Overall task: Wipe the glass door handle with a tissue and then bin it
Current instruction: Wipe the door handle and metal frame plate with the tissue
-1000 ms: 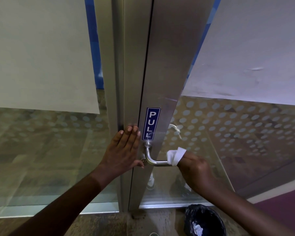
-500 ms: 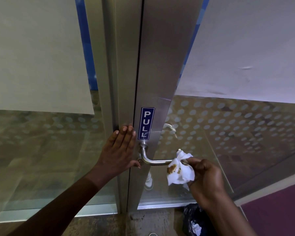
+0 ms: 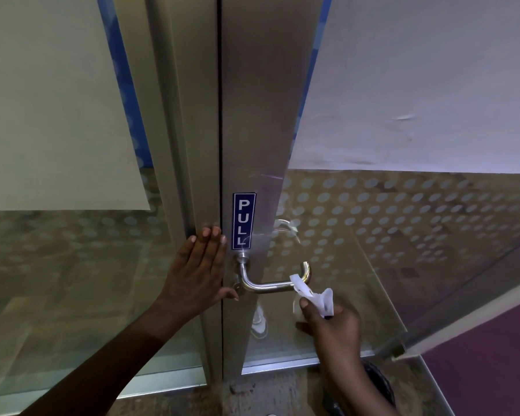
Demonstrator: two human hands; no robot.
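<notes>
At the door's metal stile, our left hand (image 3: 197, 270) lies flat, fingers straight & together, holding nothing. Right hand (image 3: 332, 324), at 4 o'clock from the handle (image 3: 267, 285), pinches the tissue (image 3: 312, 292), which touches the handle's end. Blue label (image 3: 244, 220) reads "PULL".

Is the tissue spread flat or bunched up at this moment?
Bunched. The tissue is crumpled in the right hand, one end touching the door handle; the left hand lies flat against the frame.
</notes>
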